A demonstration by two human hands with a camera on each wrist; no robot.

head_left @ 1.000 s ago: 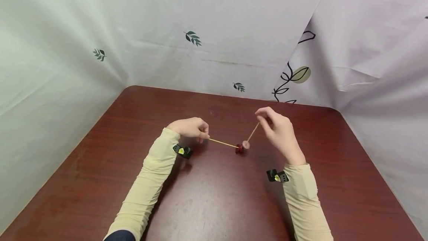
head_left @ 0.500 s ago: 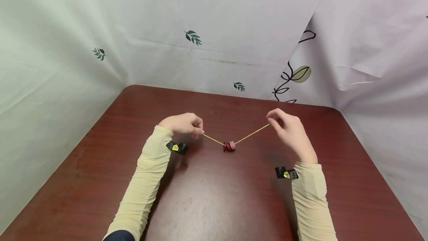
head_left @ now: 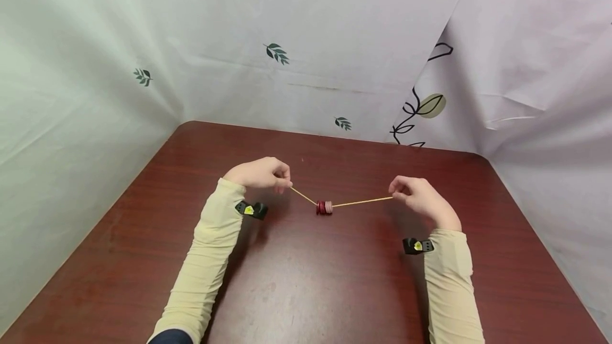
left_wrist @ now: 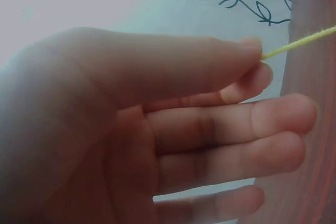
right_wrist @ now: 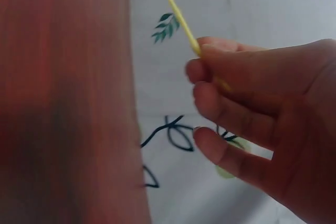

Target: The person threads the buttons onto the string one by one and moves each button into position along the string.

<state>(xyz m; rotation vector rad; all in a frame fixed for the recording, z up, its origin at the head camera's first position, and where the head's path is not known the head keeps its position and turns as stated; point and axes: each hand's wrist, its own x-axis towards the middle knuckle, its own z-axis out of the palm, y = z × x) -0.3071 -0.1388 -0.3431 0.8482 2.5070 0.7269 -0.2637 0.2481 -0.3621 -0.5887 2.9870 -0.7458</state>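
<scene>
A yellow string (head_left: 362,202) runs between my two hands over the table. Threaded on it, near the middle of the head view, is a short row of dark red and pink button-like discs (head_left: 324,207). My left hand (head_left: 263,173) pinches one end between thumb and forefinger, as the string (left_wrist: 299,43) in the left wrist view shows; the other fingers extend below. In my right hand (head_left: 423,200) the thumb and forefinger pinch the other end. A bit of the string (right_wrist: 224,84) pokes out behind the right thumb. The string dips at the discs.
A dark red-brown wooden table (head_left: 287,280) spreads beneath both arms. White curtains (head_left: 306,25) printed with leaves hang behind it and along both sides. Each sleeve carries a black wrist camera (head_left: 418,246).
My right hand has moved right and then lower, my left hand slightly left and up. The discs have shifted left and now sit pressed side by side in a row.
</scene>
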